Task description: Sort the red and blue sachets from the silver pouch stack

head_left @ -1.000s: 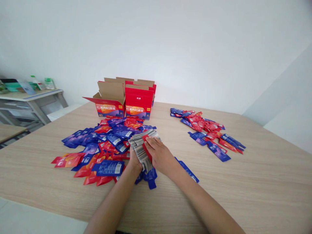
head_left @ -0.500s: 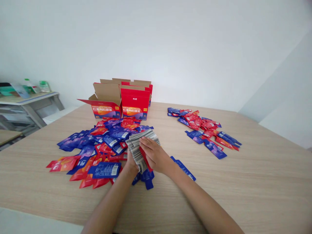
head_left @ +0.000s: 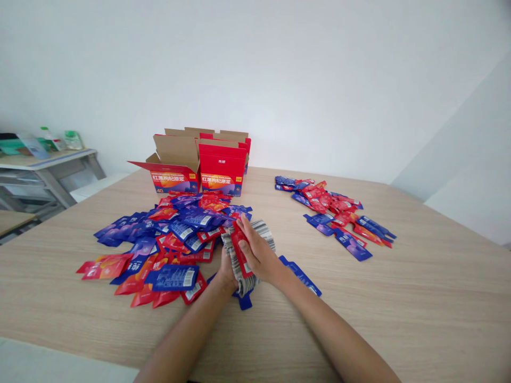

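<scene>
Between my two hands is a folded grey-and-white striped cloth [head_left: 262,231]. My left hand [head_left: 227,270] grips it from the left and below, most of its fingers hidden under the fabric. A red sachet [head_left: 241,256] lies against the cloth, its long side towards me. My right hand [head_left: 261,258] holds the sachet onto the cloth, fingers over its top end and thumb along its side. Just left of my hands spreads a big pile of red and blue sachets [head_left: 171,239]. Partly under the cloth, a blue sachet [head_left: 245,301] rests on the table.
Red cartons [head_left: 221,165] with raised flaps stand behind the pile. A smaller group of sachets [head_left: 329,205] lies at the right on the wooden table [head_left: 399,303]. Near my right forearm is a blue sachet [head_left: 301,276]. A side desk [head_left: 51,159] stands far left.
Both hands and the cloth have shifted slightly right. The cloth has opened away from the red sachet, which now shows its face. My right hand has turned more upright.
</scene>
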`<control>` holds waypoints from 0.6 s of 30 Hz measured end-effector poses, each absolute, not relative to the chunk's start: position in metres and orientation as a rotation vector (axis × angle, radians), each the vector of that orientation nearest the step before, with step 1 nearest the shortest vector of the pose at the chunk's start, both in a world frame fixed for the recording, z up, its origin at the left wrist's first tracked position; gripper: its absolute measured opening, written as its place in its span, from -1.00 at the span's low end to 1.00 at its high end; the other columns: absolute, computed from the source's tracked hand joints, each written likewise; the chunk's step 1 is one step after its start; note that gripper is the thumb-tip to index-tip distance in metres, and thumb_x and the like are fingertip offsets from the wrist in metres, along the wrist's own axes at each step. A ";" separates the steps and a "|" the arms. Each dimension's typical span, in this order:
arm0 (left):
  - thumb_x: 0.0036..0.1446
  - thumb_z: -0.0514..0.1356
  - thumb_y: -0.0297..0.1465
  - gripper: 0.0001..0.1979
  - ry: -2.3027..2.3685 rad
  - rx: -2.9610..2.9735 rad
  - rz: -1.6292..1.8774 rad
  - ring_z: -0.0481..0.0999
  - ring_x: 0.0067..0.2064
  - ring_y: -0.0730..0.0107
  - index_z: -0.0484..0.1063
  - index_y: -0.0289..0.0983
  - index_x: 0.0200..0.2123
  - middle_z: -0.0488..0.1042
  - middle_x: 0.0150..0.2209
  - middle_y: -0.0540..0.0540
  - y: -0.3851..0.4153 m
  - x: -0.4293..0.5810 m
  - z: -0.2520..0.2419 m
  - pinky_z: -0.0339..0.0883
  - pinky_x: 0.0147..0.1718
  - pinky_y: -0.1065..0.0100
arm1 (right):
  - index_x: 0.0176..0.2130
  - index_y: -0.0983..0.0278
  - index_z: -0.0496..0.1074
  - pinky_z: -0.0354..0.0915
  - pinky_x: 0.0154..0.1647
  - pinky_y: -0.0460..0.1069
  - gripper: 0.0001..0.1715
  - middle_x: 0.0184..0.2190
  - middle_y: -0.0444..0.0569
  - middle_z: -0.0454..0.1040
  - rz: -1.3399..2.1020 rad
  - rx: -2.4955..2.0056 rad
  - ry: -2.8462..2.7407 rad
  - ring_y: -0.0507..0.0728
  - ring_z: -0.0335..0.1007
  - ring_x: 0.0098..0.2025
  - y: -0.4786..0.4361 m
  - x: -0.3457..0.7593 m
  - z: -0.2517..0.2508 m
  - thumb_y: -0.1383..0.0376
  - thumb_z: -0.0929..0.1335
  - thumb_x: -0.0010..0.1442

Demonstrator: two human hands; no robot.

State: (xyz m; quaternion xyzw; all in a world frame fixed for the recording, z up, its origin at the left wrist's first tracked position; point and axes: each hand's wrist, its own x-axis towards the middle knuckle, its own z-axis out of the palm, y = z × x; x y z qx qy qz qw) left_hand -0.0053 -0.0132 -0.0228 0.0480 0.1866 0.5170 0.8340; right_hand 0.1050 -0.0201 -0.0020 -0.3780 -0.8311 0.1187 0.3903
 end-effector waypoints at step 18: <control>0.21 0.17 -0.14 -0.64 0.290 0.159 1.019 0.58 -0.01 0.02 0.57 -0.24 -0.08 0.64 -0.23 -0.15 -0.031 0.017 -0.006 0.38 0.08 0.07 | 0.32 0.43 0.13 -0.02 0.34 0.38 -0.35 0.36 0.39 0.07 -0.384 -1.372 -1.926 0.39 -0.10 0.43 -0.010 0.113 0.005 0.09 0.17 0.42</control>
